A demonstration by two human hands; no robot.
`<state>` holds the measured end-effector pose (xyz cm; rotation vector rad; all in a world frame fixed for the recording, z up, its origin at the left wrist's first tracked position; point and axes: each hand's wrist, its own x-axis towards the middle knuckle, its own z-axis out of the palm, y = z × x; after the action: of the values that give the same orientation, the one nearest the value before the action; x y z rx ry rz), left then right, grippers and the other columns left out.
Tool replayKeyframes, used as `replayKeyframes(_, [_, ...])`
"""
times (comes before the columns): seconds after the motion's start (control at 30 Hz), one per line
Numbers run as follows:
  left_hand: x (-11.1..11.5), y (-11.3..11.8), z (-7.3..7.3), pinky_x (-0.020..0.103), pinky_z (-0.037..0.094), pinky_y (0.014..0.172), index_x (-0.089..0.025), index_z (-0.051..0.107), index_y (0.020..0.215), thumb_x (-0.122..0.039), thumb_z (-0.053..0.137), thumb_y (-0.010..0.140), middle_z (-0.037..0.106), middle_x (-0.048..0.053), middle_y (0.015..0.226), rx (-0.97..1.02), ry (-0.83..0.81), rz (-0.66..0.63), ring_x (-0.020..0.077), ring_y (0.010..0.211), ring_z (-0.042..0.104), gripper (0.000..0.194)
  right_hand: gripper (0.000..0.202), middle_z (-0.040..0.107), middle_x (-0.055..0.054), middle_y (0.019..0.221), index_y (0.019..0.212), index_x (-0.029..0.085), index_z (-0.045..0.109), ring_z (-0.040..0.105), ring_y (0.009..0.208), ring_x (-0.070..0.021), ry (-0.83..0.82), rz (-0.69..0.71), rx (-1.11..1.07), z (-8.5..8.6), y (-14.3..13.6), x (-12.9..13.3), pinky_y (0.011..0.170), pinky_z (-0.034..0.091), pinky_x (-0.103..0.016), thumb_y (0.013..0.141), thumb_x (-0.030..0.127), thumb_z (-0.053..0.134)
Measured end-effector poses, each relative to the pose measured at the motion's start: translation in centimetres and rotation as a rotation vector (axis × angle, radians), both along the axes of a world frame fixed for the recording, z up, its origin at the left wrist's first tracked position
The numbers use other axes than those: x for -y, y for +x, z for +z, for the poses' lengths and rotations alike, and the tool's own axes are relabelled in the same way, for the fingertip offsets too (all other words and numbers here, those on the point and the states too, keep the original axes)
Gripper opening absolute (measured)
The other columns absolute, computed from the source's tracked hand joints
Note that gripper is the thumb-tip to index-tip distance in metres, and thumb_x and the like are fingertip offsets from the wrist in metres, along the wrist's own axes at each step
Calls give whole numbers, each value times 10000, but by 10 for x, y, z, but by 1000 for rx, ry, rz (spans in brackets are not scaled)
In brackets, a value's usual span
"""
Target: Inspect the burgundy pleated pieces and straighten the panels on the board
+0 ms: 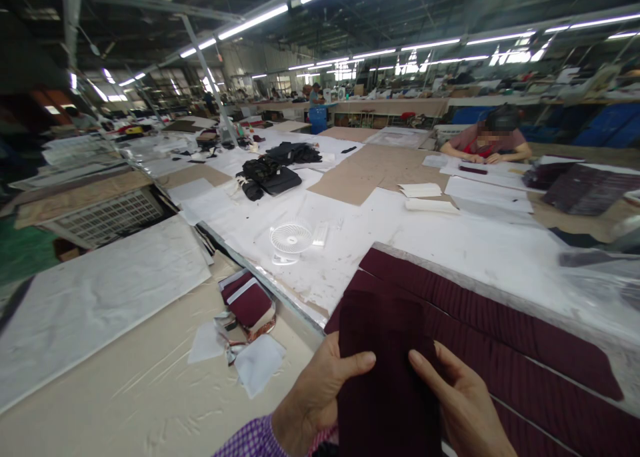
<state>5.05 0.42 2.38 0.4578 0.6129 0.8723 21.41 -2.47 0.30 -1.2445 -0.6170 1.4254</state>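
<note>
A dark maroon fabric piece [387,377] is held up between my two hands at the bottom centre. My left hand [325,387] grips its left edge, thumb on the front face. On the right edge, my right hand [463,390] pinches it with the thumb in front and the fingers partly behind. Behind and to the right, long rows of overlapping maroon pieces [480,304] lie on a grey sheet on the table. To the left sits a small stack of maroon pieces [250,302] beside crumpled wrapping and white paper pieces [260,364].
A white fan [291,238] lies on the white-covered table [240,224]. Dark cloth bundles [273,174] are farther back. At the right, a person [487,137] leans over the table near dark stacks [590,187]. A plastic basket [110,217] stands at the left.
</note>
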Motion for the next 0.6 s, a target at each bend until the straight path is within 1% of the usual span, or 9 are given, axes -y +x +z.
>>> replayKeyframes(0.07, [1,0,-2,356,523,828,-117,654,1068,-131,740,670,713,145,1021,11,5,-2,261,923,676,407,352,719,-53,866,927,198,694,664,847,-263,0,-13,-23,-1,0,1,727,546,-323,658,393,811])
replayKeyframes(0.17, [3,2,-6,365,520,842,-104,657,1069,-140,717,704,720,148,986,19,-6,0,254,895,683,372,318,715,-38,838,890,204,688,664,829,-258,13,2,-10,-4,1,3,748,544,-329,663,392,809])
replayKeyframes(0.27, [5,2,-5,381,509,878,-107,667,1056,-146,692,734,728,137,955,30,-20,12,248,893,684,325,302,704,-33,839,897,208,669,656,809,-239,29,57,56,-7,5,3,763,537,-323,700,409,780])
replayKeyframes(0.33, [5,2,-3,386,500,901,-122,670,1054,-143,688,737,730,125,957,26,-14,18,246,906,681,318,312,694,-28,865,900,222,657,646,801,-219,75,41,137,-8,8,0,718,535,-281,693,421,781])
replayKeyframes(0.4, [5,0,-1,387,494,915,-138,669,1063,-142,693,731,726,118,989,14,-2,17,245,923,678,333,375,684,-38,944,939,243,654,633,876,-229,139,-17,222,-6,11,-3,707,531,-259,652,436,800])
replayKeyframes(0.47, [4,-2,0,391,491,922,-147,670,1064,-139,702,721,720,117,1019,9,11,-4,246,934,675,344,455,665,-57,1049,998,257,655,591,1029,-258,176,-51,287,-2,13,-6,767,522,-265,615,443,816])
replayKeyframes(0.53, [4,-4,0,395,488,925,-146,672,1059,-136,702,720,717,121,1028,9,20,-35,248,937,674,340,477,642,-72,1127,1034,255,654,520,1155,-282,173,-24,309,1,16,-7,831,504,-287,627,451,805])
replayKeyframes(0.6, [4,-6,-1,397,486,927,-138,677,1042,-132,700,721,718,125,1016,6,26,-56,249,931,674,322,459,630,-74,1151,1041,251,649,510,1167,-285,168,32,275,2,16,-6,828,502,-290,656,460,787])
